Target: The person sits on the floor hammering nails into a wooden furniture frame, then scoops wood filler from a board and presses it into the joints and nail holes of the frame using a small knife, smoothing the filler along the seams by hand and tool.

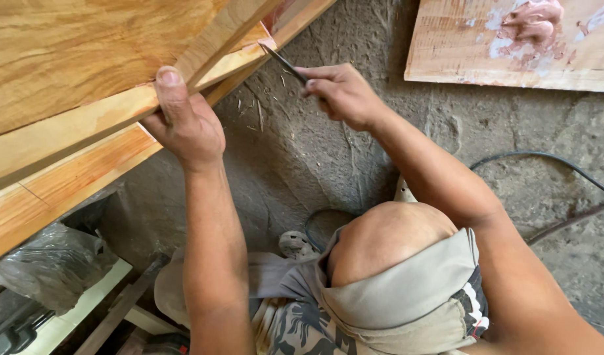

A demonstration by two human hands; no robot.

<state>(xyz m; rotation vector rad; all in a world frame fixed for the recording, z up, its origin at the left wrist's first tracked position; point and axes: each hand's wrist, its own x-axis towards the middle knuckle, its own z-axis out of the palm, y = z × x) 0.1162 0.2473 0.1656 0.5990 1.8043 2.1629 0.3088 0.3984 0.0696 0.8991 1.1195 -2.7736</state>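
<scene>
Work looks midway: left hand (pixel 187 125) grips the wooden frame (pixel 85 131), right hand (pixel 341 95) pinches a thin metal tool (pixel 285 64) at its corner; shavings (pixel 259 112) already lie on the floor.

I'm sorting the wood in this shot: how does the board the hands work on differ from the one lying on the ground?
The wooden piece under the left hand is raised, tilted and bare-grained; the board on the ground lies flat and carries pinkish and white smears. The right hand holds a thin tool to the first; nothing touches the second. Both are light-coloured wood.
</scene>
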